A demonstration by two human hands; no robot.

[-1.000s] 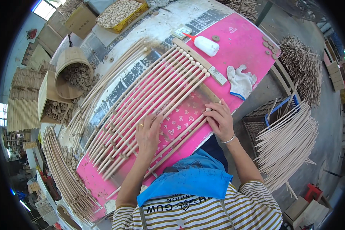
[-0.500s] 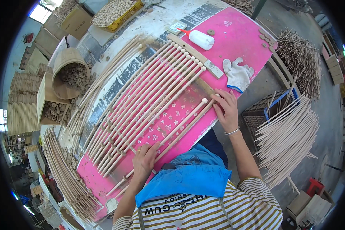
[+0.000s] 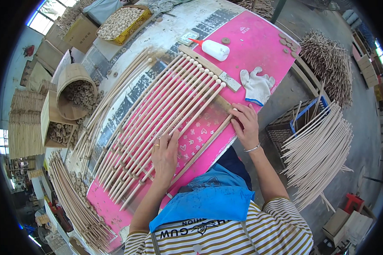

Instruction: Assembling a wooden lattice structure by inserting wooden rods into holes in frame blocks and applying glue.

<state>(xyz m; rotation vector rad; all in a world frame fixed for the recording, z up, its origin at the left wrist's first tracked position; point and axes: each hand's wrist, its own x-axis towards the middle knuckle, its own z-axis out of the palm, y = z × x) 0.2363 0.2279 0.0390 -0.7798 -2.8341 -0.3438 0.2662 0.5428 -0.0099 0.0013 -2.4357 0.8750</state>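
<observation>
Slim wooden sticks lie side by side in a slanted row on a pink board. Each has a round bead at its upper end and a ring near its lower end. My left hand is closed over the row's nearest stick, fingertips on it. Closer to me, my right hand pinches the beaded upper end of a separate stick. My left forearm hides that stick's lower part. The row's beads line up near a wooden strip.
A white glue bottle with red nozzle and a white glove lie beyond the row. Wooden rings fill a tipped barrel at left; beads fill a yellow basket. A stick-laden crate stands at right.
The beaded stick that lay apart beside my hands has moved away from me to join the row. My left hand has moved up with it. My right hand has shifted slightly left.
</observation>
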